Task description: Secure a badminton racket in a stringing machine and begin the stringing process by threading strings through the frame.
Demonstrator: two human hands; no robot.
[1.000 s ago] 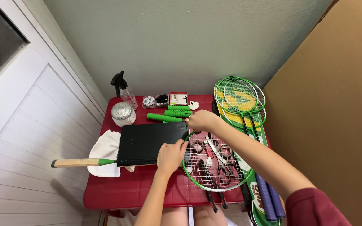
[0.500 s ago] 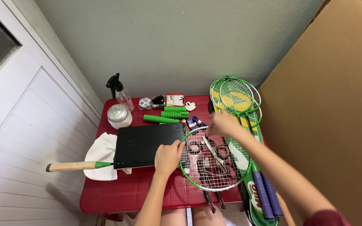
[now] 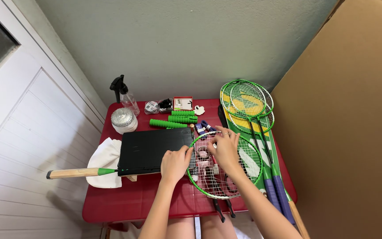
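A green-framed badminton racket [image 3: 244, 170] lies across a small red table [image 3: 133, 203], its wooden handle [image 3: 74, 173] sticking out left past a black box [image 3: 153, 150] that covers the shaft. My left hand [image 3: 175, 163] rests at the box's right edge on the racket's rim. My right hand [image 3: 224, 148] lies on the white strings, fingers spread near the top of the head. Scissors and small tools show through the strings beneath it.
Green grip rolls [image 3: 175, 120], a spray bottle [image 3: 127, 98], a white lidded tub [image 3: 124, 120], tape rolls and a small red box [image 3: 182, 103] line the back. More green rackets [image 3: 246, 102] lie stacked at right beside a cardboard panel [image 3: 354, 132]. A white cloth [image 3: 105, 161] hangs off the left.
My right hand has come back from the stacked rackets at right and now lies on the strings. The left hand has stayed at the box's edge.
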